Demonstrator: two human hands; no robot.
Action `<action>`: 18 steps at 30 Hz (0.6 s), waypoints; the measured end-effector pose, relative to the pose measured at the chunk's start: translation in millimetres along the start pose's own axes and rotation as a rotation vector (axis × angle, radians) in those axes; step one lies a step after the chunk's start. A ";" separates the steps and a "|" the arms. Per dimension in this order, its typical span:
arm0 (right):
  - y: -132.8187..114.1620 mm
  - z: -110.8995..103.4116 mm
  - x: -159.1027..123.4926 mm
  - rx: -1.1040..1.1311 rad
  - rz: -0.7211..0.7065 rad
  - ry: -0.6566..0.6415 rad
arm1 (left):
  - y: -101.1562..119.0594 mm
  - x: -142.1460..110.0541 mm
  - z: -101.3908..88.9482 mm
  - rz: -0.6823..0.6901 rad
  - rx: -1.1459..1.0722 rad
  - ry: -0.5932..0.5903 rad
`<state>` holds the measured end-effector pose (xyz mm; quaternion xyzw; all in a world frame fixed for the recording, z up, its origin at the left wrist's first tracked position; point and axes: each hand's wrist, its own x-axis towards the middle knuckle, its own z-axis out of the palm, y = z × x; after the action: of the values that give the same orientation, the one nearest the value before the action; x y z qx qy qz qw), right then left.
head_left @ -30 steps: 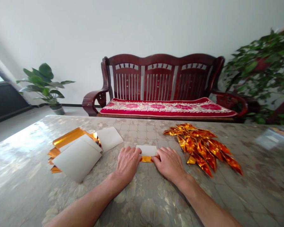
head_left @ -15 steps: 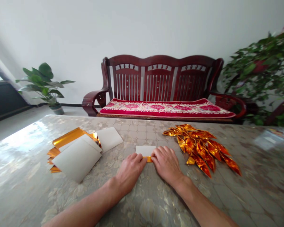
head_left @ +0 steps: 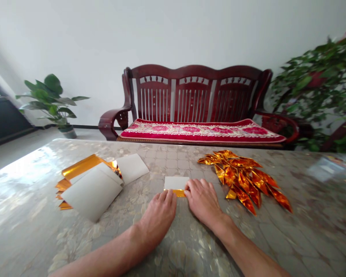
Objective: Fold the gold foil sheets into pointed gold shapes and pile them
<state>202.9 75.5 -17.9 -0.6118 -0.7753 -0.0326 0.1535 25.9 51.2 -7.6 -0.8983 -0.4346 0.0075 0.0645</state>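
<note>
A small sheet of gold foil paper (head_left: 176,182) lies white side up on the table in front of me. Its near edge is folded over, showing a gold strip. At the strip's left end are the closed fingers of my left hand (head_left: 160,209), with the thumb mostly hidden. My right hand (head_left: 203,198) pinches the right end between thumb and curled fingers. To the right lies a pile of folded gold foil pieces (head_left: 245,179), pointed at their ends. Loose foil paper sheets (head_left: 93,190) are stacked at the left, some white side up, some gold.
The table (head_left: 184,234) has a patterned, glossy cover. Clear plastic packaging (head_left: 324,169) lies near its right side. Beyond the far edge stands a dark red wooden bench (head_left: 193,94) with a red floral cushion (head_left: 192,129). Potted plants stand at left (head_left: 53,96) and right (head_left: 317,88).
My left hand has shifted slightly left and toward me along the fold, uncovering more of the gold strip. My right hand stays at the right end. The view has shifted slightly.
</note>
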 end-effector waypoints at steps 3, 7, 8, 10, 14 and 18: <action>8.0 -0.7 -2.4 -0.010 0.011 0.008 | -0.8 -2.1 0.0 -0.012 0.066 -0.021; 15.3 -1.3 -3.2 -0.016 -0.022 0.024 | -1.3 -5.0 -0.8 -0.017 0.099 -0.037; 16.6 -1.4 -3.0 -0.019 -0.034 0.029 | -1.5 -5.9 -1.0 -0.018 0.107 -0.027; 19.0 -1.6 -2.6 -0.027 -0.064 0.039 | -2.4 -7.4 -1.6 -0.024 0.126 -0.005; 22.2 -3.1 -4.4 -0.028 -0.146 0.069 | -6.8 -6.5 -3.6 -0.046 0.125 -0.002; 17.0 -6.0 -9.6 -0.023 -0.211 0.098 | -15.9 0.8 -1.3 -0.098 0.087 -0.010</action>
<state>222.4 69.3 -17.2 -0.5260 -0.8266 -0.0873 0.1801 14.1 61.4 -4.3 -0.8723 -0.4775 0.0279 0.1017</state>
